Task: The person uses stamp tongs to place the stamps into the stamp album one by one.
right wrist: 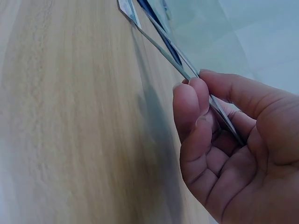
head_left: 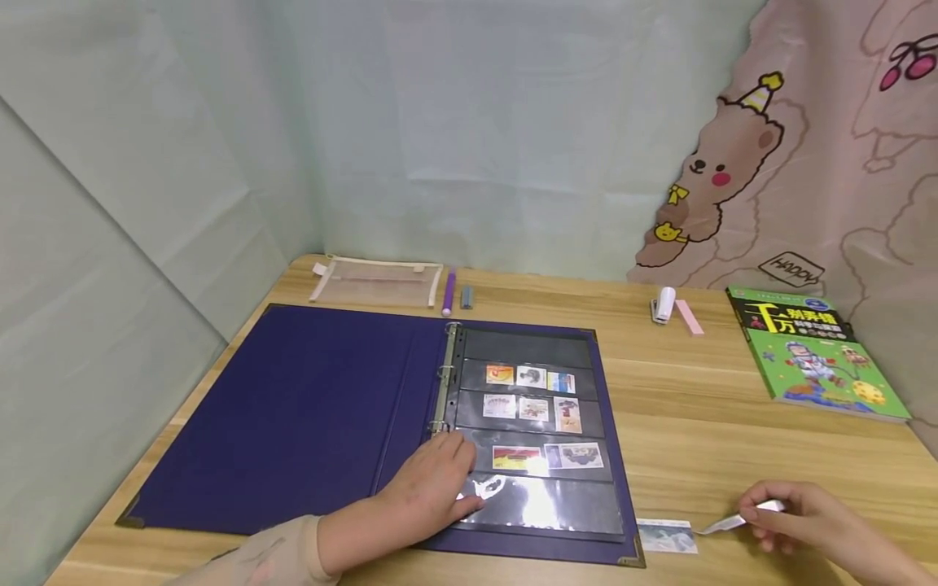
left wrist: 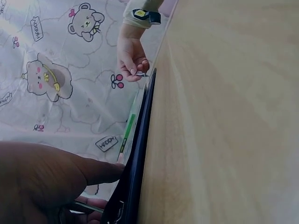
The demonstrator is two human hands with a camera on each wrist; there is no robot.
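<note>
My left hand [head_left: 432, 480] rests on the lower left of a black stock page [head_left: 542, 506], close by the metal rings [head_left: 443, 374] of an open dark blue stamp album [head_left: 293, 407]. In the left wrist view its thumb [left wrist: 105, 171] lies against the album. Several stamps sit in the page's clear strips, among them a red and yellow one [head_left: 513, 457]. My right hand [head_left: 806, 521] pinches silver tweezers [head_left: 740, 518] between thumb and fingers. Their tips meet the edge of a loose grey-blue stamp [head_left: 667, 537], beside the album's lower right corner.
Behind the album lie a mesh zip pouch [head_left: 377, 282], a purple pen [head_left: 449, 295] and a small grey-blue item [head_left: 466, 298]. A white stapler [head_left: 663, 306], a pink strip [head_left: 690, 318] and a green book [head_left: 821, 354] are at the back right. Curtains [head_left: 513, 146] border the wooden table [head_left: 689, 456].
</note>
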